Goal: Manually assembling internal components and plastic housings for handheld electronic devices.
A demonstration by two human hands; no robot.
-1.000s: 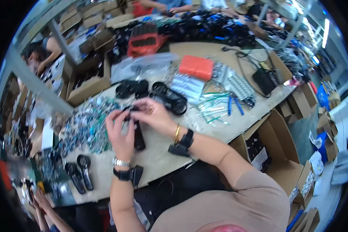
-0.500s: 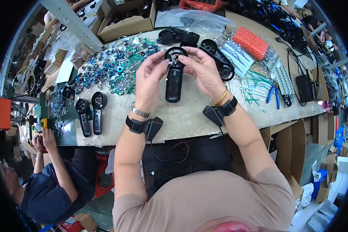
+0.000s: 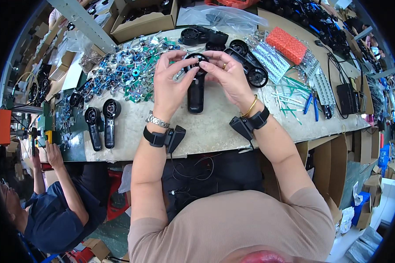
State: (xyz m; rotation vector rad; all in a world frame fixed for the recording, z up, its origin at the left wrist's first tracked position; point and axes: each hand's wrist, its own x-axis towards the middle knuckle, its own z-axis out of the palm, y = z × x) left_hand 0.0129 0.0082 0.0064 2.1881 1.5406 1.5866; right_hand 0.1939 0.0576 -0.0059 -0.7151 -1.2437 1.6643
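Note:
Between my two hands is a black handheld fan housing (image 3: 195, 95), its round head at the top and its handle pointing toward me. My left hand (image 3: 173, 79) is closed at the left of the round head, thumb and fingers meeting over its middle. My right hand (image 3: 227, 75) grips the head's right side, its thumb pressed at the centre. Whatever small part lies under the fingertips is hidden. Beyond my hands lie more black housings (image 3: 202, 36), and another pair of housings (image 3: 250, 65) lies to the right.
Left of my hands spreads a heap of small circuit boards with wires (image 3: 134, 72). Two black housings (image 3: 111, 125) lie nearer the left edge. To the right are a red bubble-wrapped block (image 3: 286, 45), green-white strips (image 3: 289, 94) and blue-handled pliers (image 3: 311, 106). A co-worker (image 3: 52, 206) sits at left.
My left thumb and fingers have moved in over the middle of the housing's round head, covering more of it. The view has shifted slightly.

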